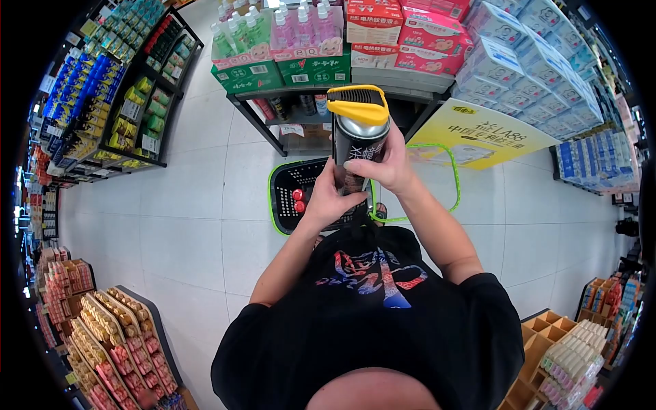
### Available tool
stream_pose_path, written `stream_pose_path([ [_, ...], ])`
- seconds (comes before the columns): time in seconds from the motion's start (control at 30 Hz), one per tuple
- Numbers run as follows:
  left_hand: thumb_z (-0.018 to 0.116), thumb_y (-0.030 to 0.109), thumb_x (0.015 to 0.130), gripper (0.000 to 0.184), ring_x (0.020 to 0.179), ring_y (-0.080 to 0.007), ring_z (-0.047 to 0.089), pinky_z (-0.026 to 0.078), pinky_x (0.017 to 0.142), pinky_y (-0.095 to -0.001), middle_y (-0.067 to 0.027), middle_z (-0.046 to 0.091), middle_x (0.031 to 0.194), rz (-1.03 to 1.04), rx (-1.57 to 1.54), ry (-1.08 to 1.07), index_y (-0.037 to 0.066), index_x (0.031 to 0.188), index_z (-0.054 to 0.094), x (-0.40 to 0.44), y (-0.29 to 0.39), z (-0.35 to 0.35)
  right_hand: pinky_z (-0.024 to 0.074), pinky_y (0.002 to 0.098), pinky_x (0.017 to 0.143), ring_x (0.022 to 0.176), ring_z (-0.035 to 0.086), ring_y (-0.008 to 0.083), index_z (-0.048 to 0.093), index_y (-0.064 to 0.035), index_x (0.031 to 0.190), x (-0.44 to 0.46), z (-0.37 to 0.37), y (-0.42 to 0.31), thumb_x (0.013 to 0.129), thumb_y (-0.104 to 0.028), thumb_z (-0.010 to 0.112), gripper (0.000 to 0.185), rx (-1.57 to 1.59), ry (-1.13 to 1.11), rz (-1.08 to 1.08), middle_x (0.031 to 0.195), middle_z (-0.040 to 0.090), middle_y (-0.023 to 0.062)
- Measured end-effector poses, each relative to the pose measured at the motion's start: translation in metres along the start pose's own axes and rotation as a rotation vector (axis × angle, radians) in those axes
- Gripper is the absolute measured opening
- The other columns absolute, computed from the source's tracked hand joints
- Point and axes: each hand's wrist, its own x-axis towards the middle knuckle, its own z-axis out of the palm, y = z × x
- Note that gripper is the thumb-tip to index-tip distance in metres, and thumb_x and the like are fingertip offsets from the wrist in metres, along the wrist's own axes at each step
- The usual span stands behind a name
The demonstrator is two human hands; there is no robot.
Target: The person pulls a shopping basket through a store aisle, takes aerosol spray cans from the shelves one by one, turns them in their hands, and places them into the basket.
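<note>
A black spray can [353, 152] with a yellow cap is held upright in front of my body. My right hand [388, 166] wraps its right side, the thumb lying across the label. My left hand [332, 197] grips the lower left part, fingers closed against the can. Below my hands, a black shopping basket [283, 179] with a bright green rim stands on the floor, partly covered by my arms. Inside it lie red-topped items [298, 200], whose kind I cannot make out. The basket's green handle [456, 179] is folded out to the right.
Ahead stands a black shelf [272, 140] stacked with red boxes [427, 34], green cartons [314, 69] and pump bottles [306, 26]. A yellow sign [471, 137] leans at the right below white packs [526, 61]. Racks of goods [126, 102] stand left; snack shelves [123, 342] are behind left.
</note>
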Motion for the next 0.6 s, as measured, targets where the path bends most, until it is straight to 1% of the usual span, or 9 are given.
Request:
stream_pose_path([
  [0.07,0.084,0.0,0.07,0.057,0.091,-0.0123,0.06,0.049,0.083,-0.0285,-0.0035,0.062,0.102,0.003,-0.042,0.002,0.003,0.118,0.054,0.0,-0.006,0.002,0.04,0.0336,0.108,0.123,0.054,0.0182,0.04,0.0023,0.144,-0.002,-0.001,0.001,0.069,-0.016,0.089,0.091,-0.019,0.025,-0.043,0.133,0.057,0.0107],
  [0.13,0.084,0.0,0.069,0.057,0.09,-0.0119,0.06,0.049,0.081,-0.0282,-0.0031,0.063,0.101,0.008,-0.083,0.002,0.003,0.118,0.054,-0.001,-0.002,0.005,0.0402,0.0335,0.108,0.123,0.054,0.0181,0.04,0.0021,0.144,-0.003,-0.001,0.003,0.069,-0.016,0.088,0.091,-0.008,0.041,-0.052,0.133,0.056,0.0107],
  [0.2,0.084,0.0,0.069,0.058,0.089,-0.0118,0.061,0.05,0.081,-0.0288,-0.0033,0.063,0.101,0.031,0.066,0.069,0.004,0.119,0.054,-0.005,0.003,0.008,0.0403,0.0334,0.108,0.123,0.054,0.018,0.04,0.0019,0.144,-0.004,-0.003,0.005,0.069,-0.016,0.088,0.091,0.002,0.06,-0.063,0.133,0.056,0.0107],
  [0.23,0.084,0.0,0.069,0.058,0.089,-0.0118,0.061,0.05,0.081,-0.0288,-0.0033,0.063,0.101,0.03,0.067,0.067,0.004,0.119,0.054,-0.007,0.002,0.008,0.0407,0.0334,0.108,0.123,0.054,0.0177,0.041,0.0014,0.144,-0.006,-0.005,0.008,0.07,-0.014,0.088,0.089,0.0,0.05,-0.044,0.133,0.057,0.0102],
  [0.3,0.083,0.001,0.069,0.061,0.093,-0.0131,0.061,0.05,0.084,-0.0301,-0.0047,0.063,0.104,-0.041,0.009,0.037,0.004,0.122,0.052,-0.009,-0.005,0.007,0.0412,0.0334,0.107,0.123,0.055,0.0174,0.041,0.0009,0.144,-0.008,-0.008,0.012,0.07,-0.013,0.088,0.088,0.0,0.041,-0.025,0.133,0.057,0.0098],
  [0.43,0.084,0.001,0.069,0.063,0.096,-0.014,0.062,0.05,0.086,-0.0308,-0.0049,0.063,0.105,-0.045,0.044,0.036,0.004,0.123,0.051,-0.017,-0.024,0.002,0.0424,0.033,0.106,0.121,0.056,0.0162,0.043,-0.0005,0.143,-0.016,-0.016,0.021,0.07,-0.008,0.088,0.086,0.02,0.017,0.069,0.132,0.058,0.0081],
  [0.5,0.085,0.011,0.068,0.059,0.087,-0.0154,0.063,0.051,0.081,-0.0311,-0.0081,0.065,0.097,-0.023,0.005,0.061,0.002,0.117,0.052,-0.022,-0.027,0.002,0.0427,0.033,0.106,0.12,0.056,0.0157,0.044,-0.0008,0.142,-0.02,-0.02,0.027,0.07,-0.006,0.088,0.085,0.009,0.006,0.105,0.131,0.059,0.0075],
  [0.53,0.085,0.011,0.068,0.059,0.087,-0.0154,0.063,0.051,0.081,-0.0311,-0.0081,0.065,0.097,-0.027,0.0,0.067,0.002,0.117,0.052,-0.026,-0.026,0.002,0.0442,0.0339,0.105,0.118,0.058,0.0165,0.046,-0.0009,0.141,-0.023,-0.021,0.03,0.07,-0.005,0.087,0.082,0.055,0.027,0.132,0.129,0.061,0.0081],
  [0.6,0.086,0.017,0.068,0.063,0.088,-0.0172,0.063,0.051,0.082,-0.0326,-0.0097,0.065,0.099,0.031,0.175,0.062,0.001,0.119,0.053,-0.031,-0.025,-0.002,0.0489,0.0372,0.102,0.112,0.063,0.0199,0.05,-0.0013,0.136,-0.023,-0.017,0.026,0.072,-0.001,0.083,0.072,0.21,0.069,0.208,0.122,0.065,0.0103],
])
